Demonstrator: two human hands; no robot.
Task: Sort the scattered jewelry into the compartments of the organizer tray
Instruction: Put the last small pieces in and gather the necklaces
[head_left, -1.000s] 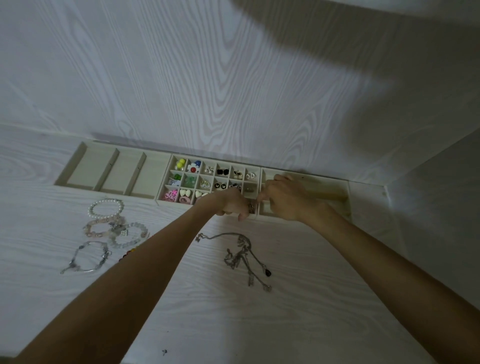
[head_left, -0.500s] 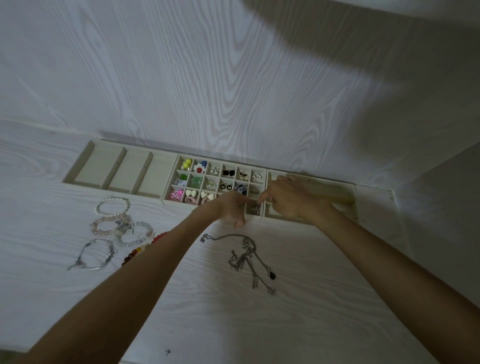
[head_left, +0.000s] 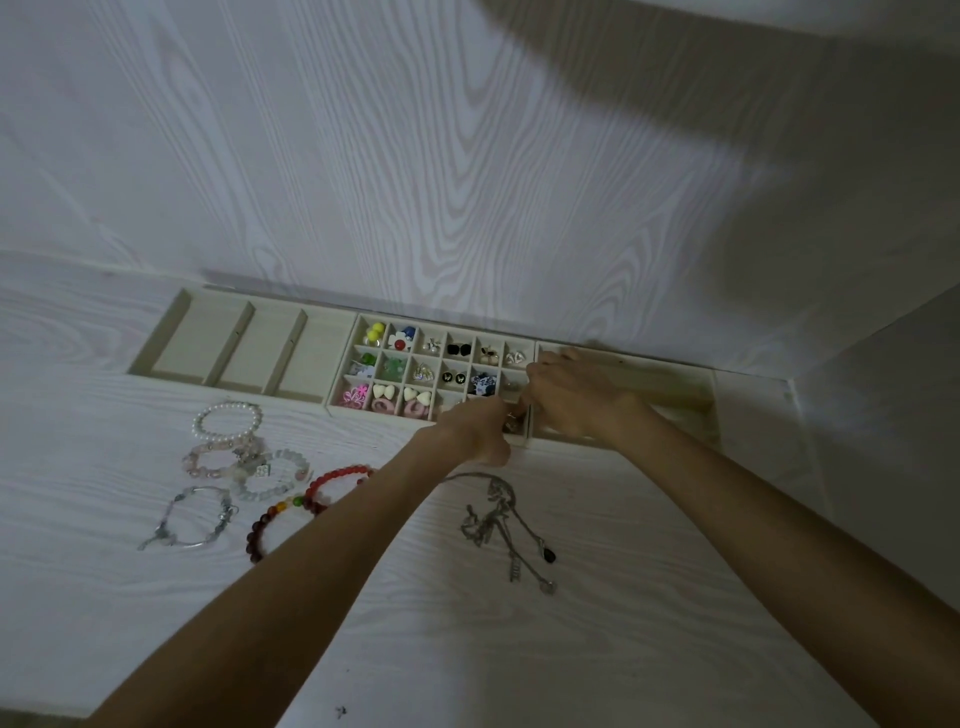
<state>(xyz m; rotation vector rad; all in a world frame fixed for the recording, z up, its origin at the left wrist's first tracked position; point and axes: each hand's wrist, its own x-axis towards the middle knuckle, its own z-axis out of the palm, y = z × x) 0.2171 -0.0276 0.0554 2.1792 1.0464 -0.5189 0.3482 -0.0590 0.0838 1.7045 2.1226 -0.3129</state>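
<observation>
Where the white wood-grain tabletop meets the wall, the organizer tray lies in three sections: long slots on the left, a grid of small compartments in the middle, and a wide section on the right.

Head view: both hands meet at the near right corner of the grid. The left hand has its fingers curled at the tray's near rim, and a small metallic piece shows just beside its fingertips in the corner compartment; whether the fingers actually pinch it cannot be told. The right hand lies over the divider between the grid and the wide section, fingers bent downward, and its grip is hidden as well.

Most grid compartments hold earrings, among them a yellow pair, a red-centred flower and a pink flower.

On the tabletop, well left of the hands, lie a pearl bracelet, a pink bead bracelet, a pale bead bracelet, a silver chain bracelet and a dark red bead bracelet. Between the forearms lies a tangle of silver necklaces.
</observation>
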